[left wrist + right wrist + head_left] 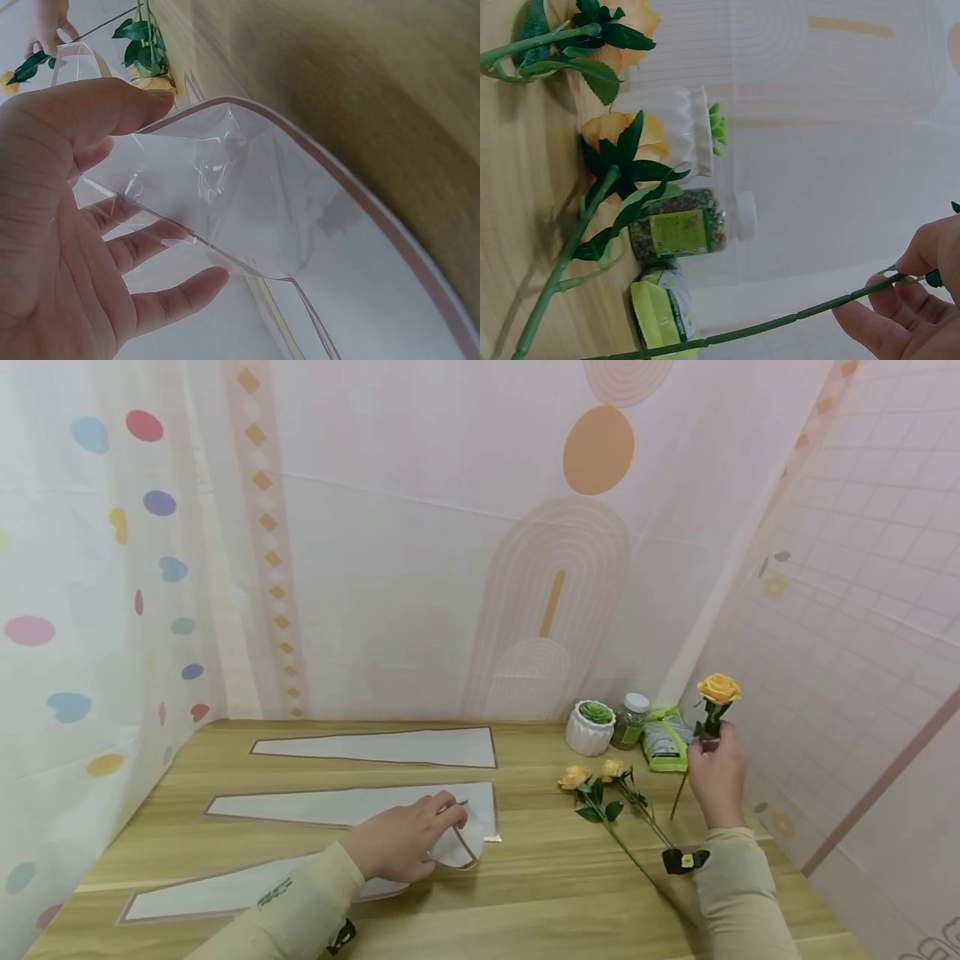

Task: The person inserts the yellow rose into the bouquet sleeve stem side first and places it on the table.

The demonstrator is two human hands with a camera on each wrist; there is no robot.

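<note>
My left hand (408, 837) pinches the wide end of a clear plastic flower sleeve (197, 892) with a brown border. In the left wrist view, thumb and fingers hold the sleeve's film (217, 176), which is lifted and creased at its mouth. The sleeve's narrow end lies on the table at the front left. On the right, my right hand (720, 781) pinches an artificial yellow rose (718, 688) just under its bloom, upright above the table. Its long green stem (772, 324) hangs down below the fingers.
Two similar sleeves lie farther back, a middle one (300, 807) and a far one (420, 748). Two more yellow roses (574, 777) lie right of centre. Behind them stand a white succulent pot (590, 732), a white-capped jar (632, 723) and a green packet (666, 743). Printed curtains surround the table.
</note>
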